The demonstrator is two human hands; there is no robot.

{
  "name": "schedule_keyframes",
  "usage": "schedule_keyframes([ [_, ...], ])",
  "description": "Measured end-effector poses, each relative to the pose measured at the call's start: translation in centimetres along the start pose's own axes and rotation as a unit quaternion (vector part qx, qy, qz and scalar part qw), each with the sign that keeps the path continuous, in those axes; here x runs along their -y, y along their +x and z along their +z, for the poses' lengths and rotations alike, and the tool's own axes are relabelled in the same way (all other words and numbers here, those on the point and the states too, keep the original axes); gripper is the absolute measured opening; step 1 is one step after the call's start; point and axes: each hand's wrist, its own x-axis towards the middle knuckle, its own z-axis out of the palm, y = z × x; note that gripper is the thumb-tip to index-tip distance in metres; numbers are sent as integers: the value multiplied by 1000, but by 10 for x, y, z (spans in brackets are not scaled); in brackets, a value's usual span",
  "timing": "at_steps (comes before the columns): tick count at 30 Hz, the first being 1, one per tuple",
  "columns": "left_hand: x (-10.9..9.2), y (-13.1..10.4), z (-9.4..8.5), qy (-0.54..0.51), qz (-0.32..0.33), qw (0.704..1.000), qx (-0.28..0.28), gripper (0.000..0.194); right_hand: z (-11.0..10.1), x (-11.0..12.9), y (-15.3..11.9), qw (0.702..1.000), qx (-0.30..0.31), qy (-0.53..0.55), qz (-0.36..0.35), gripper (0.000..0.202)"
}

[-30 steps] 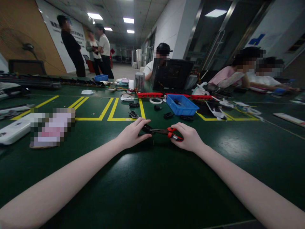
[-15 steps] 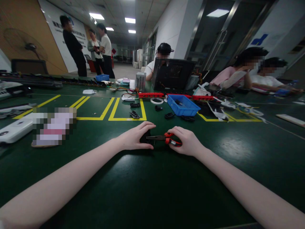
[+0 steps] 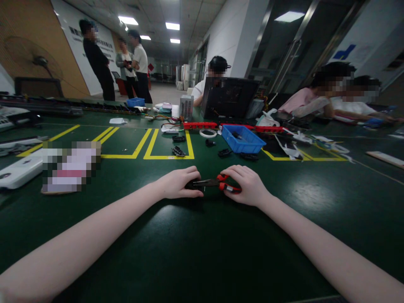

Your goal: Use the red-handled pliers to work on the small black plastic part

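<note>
My left hand (image 3: 183,183) is closed on a small black part (image 3: 191,185), mostly hidden by the fingers, just above the green table (image 3: 195,244). Red-handled pliers (image 3: 224,184) are in my right hand (image 3: 248,185), their dark jaws pointing left and reaching the black part. Whether the jaws grip it cannot be made out. Beyond my hands lie black parts, one (image 3: 178,151) inside a yellow taped outline and another (image 3: 224,152) beside a blue bin (image 3: 243,139).
A pixelated flat object (image 3: 72,168) and a white device (image 3: 25,168) lie at the left. A black computer case (image 3: 229,97), red strips (image 3: 200,126) and white cables (image 3: 331,145) sit farther back. Several people are around the room.
The fingers of my left hand have drawn in closer around the black part. The pliers and my right hand have barely moved.
</note>
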Motion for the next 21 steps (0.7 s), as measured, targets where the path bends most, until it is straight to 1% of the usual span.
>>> schedule_keyframes([
  [7, 1, 0, -1, -17, -1, 1000, 1, 45, 0, 2, -1, 999, 7, 47, 13, 32],
  [11, 2, 1, -1, -20, 0, 1000, 4, 52, 1, 3, -3, 998, 26, 48, 19, 31],
  [14, 2, 1, 1, -12, -2, 1000, 3, 52, 1, 3, -3, 998, 30, 46, 17, 33],
  [17, 1, 1, 2, 4, -5, 1000, 2, 47, 1, 2, -4, 999, 19, 39, 8, 37],
  [21, 1, 1, 2, 20, -2, 1000, 3, 48, 2, -1, -4, 1000, -3, 7, -14, 42],
])
